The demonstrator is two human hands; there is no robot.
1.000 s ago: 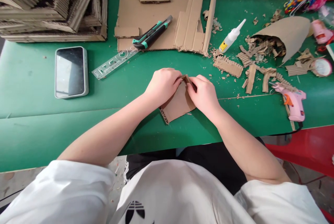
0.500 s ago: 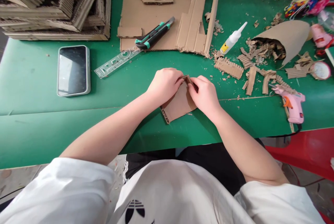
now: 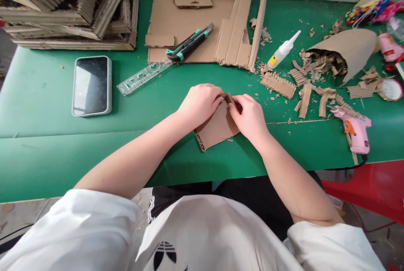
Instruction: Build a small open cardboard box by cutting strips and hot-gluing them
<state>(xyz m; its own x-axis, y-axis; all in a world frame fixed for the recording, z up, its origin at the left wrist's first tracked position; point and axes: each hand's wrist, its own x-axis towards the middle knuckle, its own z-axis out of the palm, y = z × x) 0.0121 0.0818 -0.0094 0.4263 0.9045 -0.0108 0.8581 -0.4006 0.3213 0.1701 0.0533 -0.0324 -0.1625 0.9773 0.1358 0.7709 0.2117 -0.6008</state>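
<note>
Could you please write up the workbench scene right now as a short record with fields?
left hand: fingers closed on the far edge of a small cardboard piece
right hand: fingers gripping the same piece near its far corner
left side: phone, with stacked cardboard frames beyond it
beyond the hands: cutter lying partly on a cardboard sheet, over the end of a clear ruler
right side: glue bottle, cardboard scraps, pink glue gun
surface: green tabletop
</note>
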